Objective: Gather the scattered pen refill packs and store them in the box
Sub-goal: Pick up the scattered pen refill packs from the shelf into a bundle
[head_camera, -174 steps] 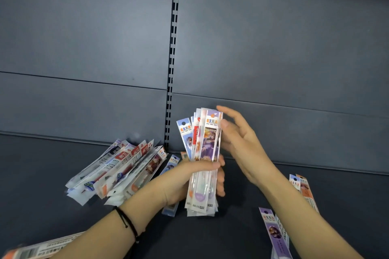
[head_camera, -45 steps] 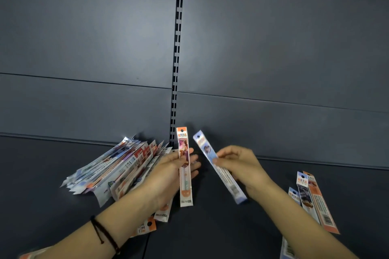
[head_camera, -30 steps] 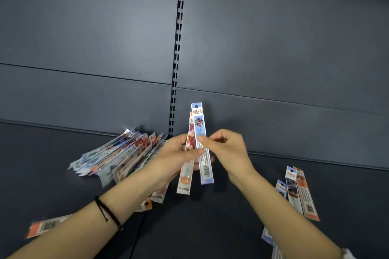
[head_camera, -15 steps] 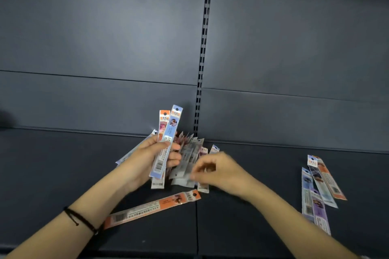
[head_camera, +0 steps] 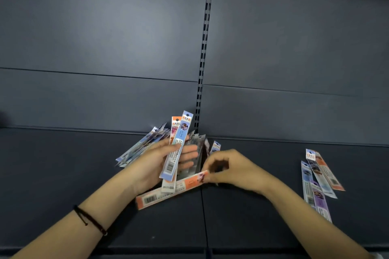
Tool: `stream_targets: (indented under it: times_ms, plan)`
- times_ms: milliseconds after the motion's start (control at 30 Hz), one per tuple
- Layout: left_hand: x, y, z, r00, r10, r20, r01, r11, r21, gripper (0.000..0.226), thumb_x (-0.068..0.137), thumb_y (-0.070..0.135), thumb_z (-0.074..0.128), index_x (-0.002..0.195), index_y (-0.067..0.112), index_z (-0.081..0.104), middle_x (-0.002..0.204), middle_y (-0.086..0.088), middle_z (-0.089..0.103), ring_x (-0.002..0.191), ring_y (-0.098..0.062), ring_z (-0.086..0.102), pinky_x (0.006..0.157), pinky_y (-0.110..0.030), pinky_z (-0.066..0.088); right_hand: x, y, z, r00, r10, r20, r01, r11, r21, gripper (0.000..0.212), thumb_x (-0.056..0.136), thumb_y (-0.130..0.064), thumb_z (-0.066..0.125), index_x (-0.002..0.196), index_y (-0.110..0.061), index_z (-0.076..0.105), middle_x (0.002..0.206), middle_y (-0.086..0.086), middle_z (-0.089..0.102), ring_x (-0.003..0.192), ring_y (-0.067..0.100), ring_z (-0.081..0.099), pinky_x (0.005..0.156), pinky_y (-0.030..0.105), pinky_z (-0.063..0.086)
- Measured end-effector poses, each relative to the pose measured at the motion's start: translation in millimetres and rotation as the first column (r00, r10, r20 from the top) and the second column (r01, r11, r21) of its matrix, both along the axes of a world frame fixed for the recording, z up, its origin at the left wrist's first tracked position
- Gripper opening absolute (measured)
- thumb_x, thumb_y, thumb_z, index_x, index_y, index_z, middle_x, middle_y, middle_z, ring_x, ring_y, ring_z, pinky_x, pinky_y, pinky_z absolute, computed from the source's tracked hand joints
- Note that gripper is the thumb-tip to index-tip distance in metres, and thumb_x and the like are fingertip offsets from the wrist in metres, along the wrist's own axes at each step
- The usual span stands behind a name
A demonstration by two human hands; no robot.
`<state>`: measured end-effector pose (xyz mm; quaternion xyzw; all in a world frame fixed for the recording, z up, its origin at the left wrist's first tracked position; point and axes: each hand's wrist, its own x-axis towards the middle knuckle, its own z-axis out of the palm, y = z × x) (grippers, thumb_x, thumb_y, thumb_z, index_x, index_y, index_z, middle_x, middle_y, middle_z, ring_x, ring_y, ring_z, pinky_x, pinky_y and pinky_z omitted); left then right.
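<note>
Barely underway: left hand (head_camera: 160, 160) grips two upright packs (head_camera: 179, 143); right hand (head_camera: 229, 168) pinches orange pack (head_camera: 168, 192) lying on shelf (head_camera: 63, 174). Unsorted pile (head_camera: 139, 147) behind, loose packs (head_camera: 315, 176) far right ungathered; box not in view.

Left hand (head_camera: 155, 164) covers middle of refill-pack pile (head_camera: 143, 145), left of slotted upright (head_camera: 203, 65); pack count there untellable. Orange-topped pack (head_camera: 176, 122) mostly hidden behind blue pack (head_camera: 179, 145) gripped with it. Right hand (head_camera: 229, 169), just right of upright, motion-blurred; its fingertips pinching end of orange pack (head_camera: 168, 193) smeared. Pack print too small. Forearms cut by bottom edge.
</note>
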<state>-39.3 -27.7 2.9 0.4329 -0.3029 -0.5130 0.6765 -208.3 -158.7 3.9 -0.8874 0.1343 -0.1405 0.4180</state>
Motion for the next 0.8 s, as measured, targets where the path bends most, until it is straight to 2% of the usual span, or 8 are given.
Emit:
stream_targets:
  times_ms: [67, 167, 267, 333, 433, 533, 633, 800]
  plan:
    - [-3.6, -1.8, 4.7, 0.991, -0.103, 0.083, 0.099, 0.994, 0.055, 0.032, 0.098, 0.007, 0.043, 0.128, 0.009, 0.054, 0.119, -0.016, 0.068, 0.11, -0.027, 0.066, 0.091, -0.043, 0.054, -2.9, -8.4, 7.3, 0.997, -0.051, 0.061, 0.045, 0.994, 0.098, 0.009, 0.078, -0.007, 0.077, 0.085, -0.01, 0.074, 0.081, 0.005, 0.069, 0.068, 0.009, 0.06, 0.063, 0.021, 0.049]
    - [-5.1, -6.0, 3.9, 0.971, -0.132, 0.201, 0.098, 0.981, 0.168, 0.034, 0.095, 0.009, 0.052, 0.128, 0.009, 0.056, 0.116, -0.017, 0.069, 0.109, -0.033, 0.065, 0.097, -0.049, 0.049, -4.9, -22.6, 19.9, 0.989, -0.115, 0.091, 0.107, 0.99, 0.088, 0.01, 0.079, -0.009, 0.076, 0.088, -0.013, 0.074, 0.09, 0.006, 0.071, 0.078, 0.005, 0.064, 0.073, 0.019, 0.052]
    - [-9.2, -7.3, 5.6, 0.954, -0.263, 0.143, 0.239, 0.957, 0.166, 0.033, 0.096, 0.008, 0.048, 0.128, 0.006, 0.055, 0.118, -0.028, 0.064, 0.109, -0.042, 0.063, 0.095, -0.054, 0.049, -3.9, -32.0, 33.3, 0.975, -0.158, 0.155, 0.136, 0.98, 0.143, 0.015, 0.082, -0.005, 0.072, 0.095, -0.012, 0.073, 0.099, 0.004, 0.073, 0.084, 0.006, 0.065, 0.076, 0.018, 0.053]
    - [-14.6, -9.4, 8.1, 0.928, -0.334, 0.165, 0.309, 0.937, 0.161, 0.032, 0.098, 0.011, 0.046, 0.128, 0.009, 0.055, 0.118, -0.025, 0.066, 0.104, -0.039, 0.066, 0.088, -0.049, 0.055, -1.0, -36.6, 38.6, 0.966, -0.168, 0.197, 0.133, 0.975, 0.179, 0.023, 0.082, -0.001, 0.07, 0.102, -0.012, 0.07, 0.1, 0.002, 0.073, 0.083, 0.006, 0.066, 0.073, 0.018, 0.054]
    - [-26.7, -21.5, 8.2, 0.944, -0.268, 0.191, 0.233, 0.954, 0.186, 0.031, 0.095, 0.021, 0.053, 0.124, 0.013, 0.057, 0.097, -0.015, 0.072, 0.069, -0.023, 0.066, 0.062, -0.035, 0.056, 3.0, -42.1, 40.7, 0.954, -0.18, 0.239, 0.143, 0.976, 0.166, 0.034, 0.083, 0.0, 0.069, 0.112, -0.016, 0.064, 0.093, -0.001, 0.071, 0.083, 0.004, 0.068, 0.071, 0.019, 0.053]
    - [-40.4, -40.8, 6.5, 0.973, -0.172, 0.154, 0.149, 0.977, 0.151, 0.036, 0.093, 0.027, 0.057, 0.125, 0.01, 0.054, 0.076, -0.007, 0.062, 0.049, -0.013, 0.049, 0.041, -0.024, 0.041, 2.4, -50.1, 40.5, 0.921, -0.239, 0.307, 0.186, 0.964, 0.191, 0.033, 0.083, -0.001, 0.07, 0.111, -0.017, 0.064, 0.094, 0.006, 0.071, 0.084, 0.007, 0.068, 0.072, 0.019, 0.054]
    - [-58.6, -61.1, 7.8, 0.964, -0.123, 0.237, 0.101, 0.989, 0.105, 0.031, 0.095, 0.027, 0.057, 0.123, 0.014, 0.054, 0.068, 0.0, 0.054, 0.047, -0.009, 0.043, 0.038, -0.02, 0.036, -6.7, -64.0, 41.9, 0.883, -0.302, 0.359, 0.235, 0.947, 0.219, 0.03, 0.082, 0.0, 0.071, 0.107, -0.016, 0.065, 0.092, 0.006, 0.071, 0.081, 0.008, 0.066, 0.069, 0.018, 0.054]
    - [-90.1, -96.4, 13.4, 0.924, -0.095, 0.371, 0.083, 0.995, 0.047, 0.026, 0.097, 0.027, 0.052, 0.123, 0.02, 0.053, 0.069, 0.001, 0.06, 0.051, -0.013, 0.055, 0.049, -0.027, 0.048, -36.9, -95.6, 50.5, 0.837, -0.344, 0.426, 0.264, 0.935, 0.237, 0.031, 0.082, -0.007, 0.074, 0.11, -0.014, 0.064, 0.084, -0.002, 0.068, 0.076, 0.007, 0.067, 0.063, 0.013, 0.05]
